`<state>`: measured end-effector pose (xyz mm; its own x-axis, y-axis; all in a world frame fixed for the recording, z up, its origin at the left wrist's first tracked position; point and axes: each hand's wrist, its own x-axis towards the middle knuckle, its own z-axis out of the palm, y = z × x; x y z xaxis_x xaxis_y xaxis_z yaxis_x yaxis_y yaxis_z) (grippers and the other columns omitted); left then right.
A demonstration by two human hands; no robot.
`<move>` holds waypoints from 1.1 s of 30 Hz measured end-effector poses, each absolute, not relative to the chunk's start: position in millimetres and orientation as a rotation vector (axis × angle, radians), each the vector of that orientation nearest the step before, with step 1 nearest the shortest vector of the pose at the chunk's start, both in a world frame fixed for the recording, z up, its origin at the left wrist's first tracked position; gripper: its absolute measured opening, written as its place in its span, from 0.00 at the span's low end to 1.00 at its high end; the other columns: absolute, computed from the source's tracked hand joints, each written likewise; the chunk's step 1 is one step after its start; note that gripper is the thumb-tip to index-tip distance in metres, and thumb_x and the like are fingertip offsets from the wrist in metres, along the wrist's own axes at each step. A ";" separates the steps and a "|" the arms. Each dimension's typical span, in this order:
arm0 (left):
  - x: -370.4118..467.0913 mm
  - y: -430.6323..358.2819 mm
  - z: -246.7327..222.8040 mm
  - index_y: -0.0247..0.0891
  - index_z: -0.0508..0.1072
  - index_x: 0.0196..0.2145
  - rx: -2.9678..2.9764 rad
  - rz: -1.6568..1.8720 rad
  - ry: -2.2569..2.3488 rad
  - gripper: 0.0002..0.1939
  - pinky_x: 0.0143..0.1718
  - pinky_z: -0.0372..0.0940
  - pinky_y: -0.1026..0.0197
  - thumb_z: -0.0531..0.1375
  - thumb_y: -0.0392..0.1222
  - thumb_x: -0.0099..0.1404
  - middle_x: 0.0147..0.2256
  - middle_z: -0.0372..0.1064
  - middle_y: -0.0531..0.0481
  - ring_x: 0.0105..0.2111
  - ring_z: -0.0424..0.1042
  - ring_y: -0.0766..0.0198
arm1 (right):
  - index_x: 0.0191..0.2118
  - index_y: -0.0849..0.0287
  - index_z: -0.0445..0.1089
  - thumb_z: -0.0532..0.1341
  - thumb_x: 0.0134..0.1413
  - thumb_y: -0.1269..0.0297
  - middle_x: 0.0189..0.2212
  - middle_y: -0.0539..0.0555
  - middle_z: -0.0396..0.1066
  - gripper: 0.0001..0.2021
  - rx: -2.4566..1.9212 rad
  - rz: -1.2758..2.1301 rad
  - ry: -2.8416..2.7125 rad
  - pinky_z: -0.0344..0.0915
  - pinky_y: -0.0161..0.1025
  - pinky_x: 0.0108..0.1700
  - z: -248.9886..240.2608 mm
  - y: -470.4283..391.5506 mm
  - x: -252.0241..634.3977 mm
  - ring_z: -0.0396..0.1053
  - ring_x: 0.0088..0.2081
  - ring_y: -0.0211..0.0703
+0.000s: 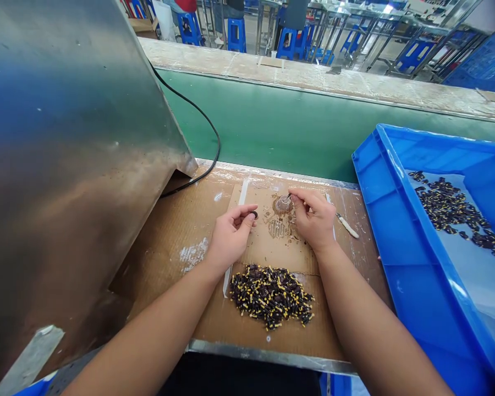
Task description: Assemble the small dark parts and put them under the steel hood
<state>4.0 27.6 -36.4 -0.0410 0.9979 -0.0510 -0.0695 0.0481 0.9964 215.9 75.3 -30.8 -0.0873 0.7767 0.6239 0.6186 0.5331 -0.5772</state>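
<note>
Between the thumb and fingers of my left hand (230, 234) is a small round black part (254, 214). My right hand (315, 219) is pinched closed over a small clear cup (283, 204). A thin dark tip shows at its fingertips, too small to name. The cup sits on a cardboard sheet (258, 250) with brown stains and glossy smears around it. Nearer to me, between my forearms, lies a heap of small black parts with yellow ends (270, 297).
At right stands a blue crate (412, 264) with similar black parts (454, 206) on a pale liner. A white-handled tool (347, 225) lies right of my right hand. A metal housing (74, 137) fills the left, with a black cable (208, 124). Behind runs a green wall (280, 121).
</note>
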 end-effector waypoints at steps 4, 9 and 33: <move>3.8 27.1 -36.8 0.34 0.77 0.48 1.082 1.255 1.205 0.18 0.35 0.71 0.62 0.65 0.46 0.63 0.38 0.75 0.42 0.34 0.73 0.62 | 0.46 0.53 0.78 0.60 0.67 0.63 0.40 0.53 0.79 0.09 -1.233 0.162 -1.726 0.72 0.44 0.44 -30.9 72.6 215.2 0.74 0.38 0.45; 2.8 25.3 -34.2 0.34 0.78 0.47 1.078 1.251 1.226 0.18 0.35 0.71 0.63 0.66 0.47 0.62 0.37 0.75 0.43 0.34 0.74 0.63 | 0.44 0.55 0.78 0.61 0.66 0.60 0.35 0.53 0.79 0.09 -1.335 0.167 -1.610 0.70 0.42 0.38 -31.2 69.7 214.2 0.71 0.30 0.42; 1.0 21.0 -35.0 0.31 0.78 0.43 0.907 1.306 1.144 0.22 0.41 0.74 0.60 0.71 0.49 0.56 0.38 0.77 0.41 0.34 0.76 0.63 | 0.40 0.56 0.78 0.62 0.62 0.59 0.32 0.52 0.78 0.09 -1.412 0.216 -1.558 0.69 0.40 0.37 -31.1 65.5 220.6 0.71 0.29 0.41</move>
